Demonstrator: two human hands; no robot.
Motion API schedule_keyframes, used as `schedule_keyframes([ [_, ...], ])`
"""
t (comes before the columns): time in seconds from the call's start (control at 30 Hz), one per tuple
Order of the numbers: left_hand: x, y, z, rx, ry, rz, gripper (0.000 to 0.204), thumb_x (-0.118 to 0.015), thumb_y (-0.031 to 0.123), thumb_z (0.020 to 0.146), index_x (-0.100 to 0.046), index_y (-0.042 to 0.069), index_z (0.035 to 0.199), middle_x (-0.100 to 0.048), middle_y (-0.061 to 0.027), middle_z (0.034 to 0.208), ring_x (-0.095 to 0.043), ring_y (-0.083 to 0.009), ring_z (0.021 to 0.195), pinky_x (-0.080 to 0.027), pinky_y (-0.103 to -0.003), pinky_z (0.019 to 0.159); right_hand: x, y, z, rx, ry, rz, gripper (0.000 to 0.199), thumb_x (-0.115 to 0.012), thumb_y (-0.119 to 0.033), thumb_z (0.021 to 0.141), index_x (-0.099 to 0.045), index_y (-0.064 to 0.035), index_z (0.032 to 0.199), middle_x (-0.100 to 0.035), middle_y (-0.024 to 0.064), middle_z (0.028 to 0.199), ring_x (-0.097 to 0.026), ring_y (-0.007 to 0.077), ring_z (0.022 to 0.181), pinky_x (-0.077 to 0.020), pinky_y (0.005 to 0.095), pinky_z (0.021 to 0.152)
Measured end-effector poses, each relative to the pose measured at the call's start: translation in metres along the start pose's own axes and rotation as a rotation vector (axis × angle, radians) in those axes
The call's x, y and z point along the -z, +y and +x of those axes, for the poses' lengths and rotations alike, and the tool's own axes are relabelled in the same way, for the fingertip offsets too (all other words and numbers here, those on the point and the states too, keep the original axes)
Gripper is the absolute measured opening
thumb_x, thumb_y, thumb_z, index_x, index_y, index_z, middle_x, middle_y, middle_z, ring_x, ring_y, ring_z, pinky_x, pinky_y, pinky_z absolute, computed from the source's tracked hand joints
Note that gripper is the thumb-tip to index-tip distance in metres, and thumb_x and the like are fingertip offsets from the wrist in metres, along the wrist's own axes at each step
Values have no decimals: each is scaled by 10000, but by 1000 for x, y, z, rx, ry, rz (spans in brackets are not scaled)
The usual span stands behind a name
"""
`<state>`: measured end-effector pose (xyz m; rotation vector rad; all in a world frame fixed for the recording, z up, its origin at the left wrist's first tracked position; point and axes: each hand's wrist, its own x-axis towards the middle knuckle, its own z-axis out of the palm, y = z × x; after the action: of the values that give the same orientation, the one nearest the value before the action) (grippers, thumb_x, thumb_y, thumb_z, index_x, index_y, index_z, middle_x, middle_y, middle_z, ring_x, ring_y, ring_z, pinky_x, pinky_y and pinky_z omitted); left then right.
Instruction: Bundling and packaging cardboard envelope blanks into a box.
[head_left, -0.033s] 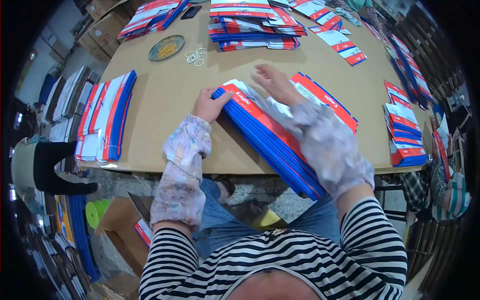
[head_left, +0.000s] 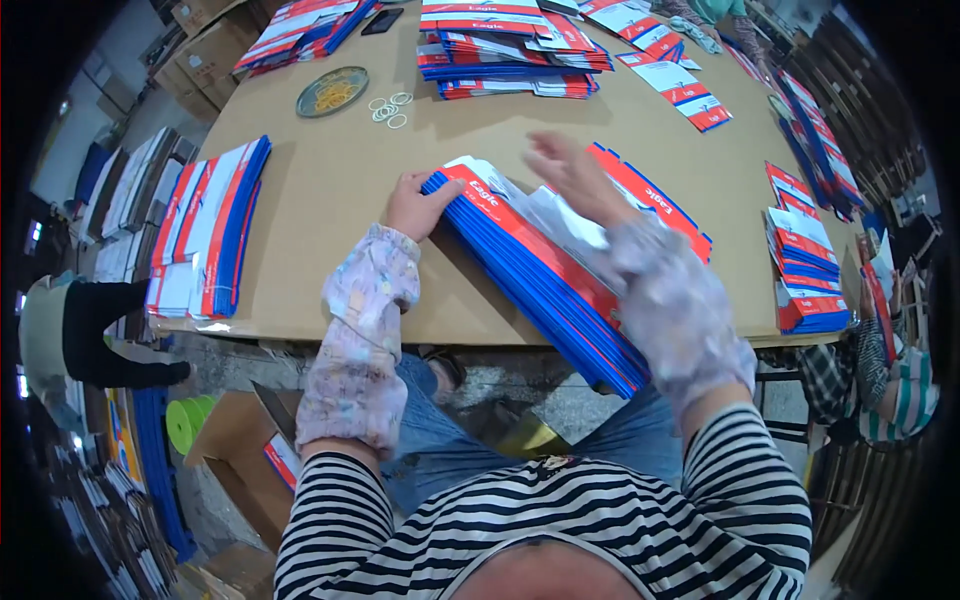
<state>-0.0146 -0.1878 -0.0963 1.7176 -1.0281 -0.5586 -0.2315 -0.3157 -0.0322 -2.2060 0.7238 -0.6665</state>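
Note:
A thick stack of flat red, white and blue cartons [head_left: 545,265] lies slantwise before me, its lower end reaching past the table's near edge toward my lap. My left hand [head_left: 415,205] grips its upper left corner, thumb over the top and fingers around the end. Above the stack's far side, my right hand [head_left: 575,172] is raised and blurred, its fingers loosely apart with nothing visible in them. Beside my right wrist lie more flat cartons [head_left: 655,195], partly hidden by my forearm.
Across the brown table [head_left: 330,200] lie a carton bundle [head_left: 210,225] at left, a tall pile [head_left: 510,60] at the back and another pile [head_left: 805,250] at right. A round dish [head_left: 332,92] holds rubber bands near loose pale rings [head_left: 390,110]. An open cardboard box [head_left: 235,450] stands below left.
My right hand has shifted slightly to the right and lifted a little from the stack. My left hand keeps its hold. The whole view has moved slightly.

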Motion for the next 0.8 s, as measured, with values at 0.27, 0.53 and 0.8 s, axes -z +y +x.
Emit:
schedule_keyframes([
  [0.27,-1,5,-13,-37,71,48,567,-762,432,711,-681,-18,1047,-582,-170,1070,-604,-262,972,-469,-353,882,90,32,-293,-603,435,4,472,-539,-257,955,-432,-1,1336,-487,147,1290,-488,245,1173,-413,333,940],
  [0.53,-7,20,-65,-11,176,140,560,-740,439,737,-674,-7,1068,-546,-159,1053,-564,-280,987,-456,-359,888,50,-22,-268,-635,377,650,643,-512,-260,965,-182,-65,1481,-373,150,1394,-468,216,1194,-454,346,937],
  [0.8,2,67,-131,42,242,419,544,-680,433,817,-603,85,1227,-481,-139,985,-529,-272,934,-434,-371,857,92,34,-222,-479,291,384,481,-561,-210,927,-464,-16,1357,-466,153,1343,-446,209,1224,-342,328,1037],
])
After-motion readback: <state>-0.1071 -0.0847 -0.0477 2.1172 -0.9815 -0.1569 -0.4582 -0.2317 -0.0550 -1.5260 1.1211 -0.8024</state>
